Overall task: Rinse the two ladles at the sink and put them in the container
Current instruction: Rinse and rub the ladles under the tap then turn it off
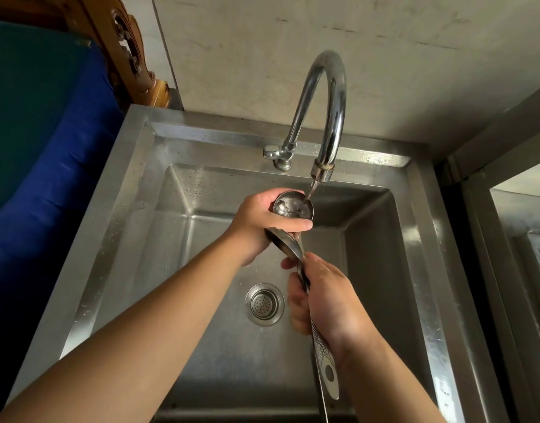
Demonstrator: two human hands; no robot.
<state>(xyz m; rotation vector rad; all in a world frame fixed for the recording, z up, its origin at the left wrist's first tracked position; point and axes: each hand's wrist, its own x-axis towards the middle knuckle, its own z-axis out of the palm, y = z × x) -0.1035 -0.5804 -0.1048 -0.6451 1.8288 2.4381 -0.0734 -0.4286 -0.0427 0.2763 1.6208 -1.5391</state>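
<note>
Two steel ladles are held together over the steel sink (372, 270). The upper ladle's bowl (293, 206) faces up under the water running from the tap (329, 117). My left hand (262, 221) cups that bowl, thumb across its front rim. The second ladle's bowl (282, 239) shows just below my left hand. My right hand (326, 297) is closed around both handles, and an engraved handle end (328, 367) with a hanging hole sticks out below the wrist. No container is in view.
The round drain strainer (264, 304) sits in the basin floor below the hands. A tap lever (273, 152) is at the spout's base. A blue cloth-covered object (43, 148) lies left of the sink; a second steel basin (525, 239) is at right.
</note>
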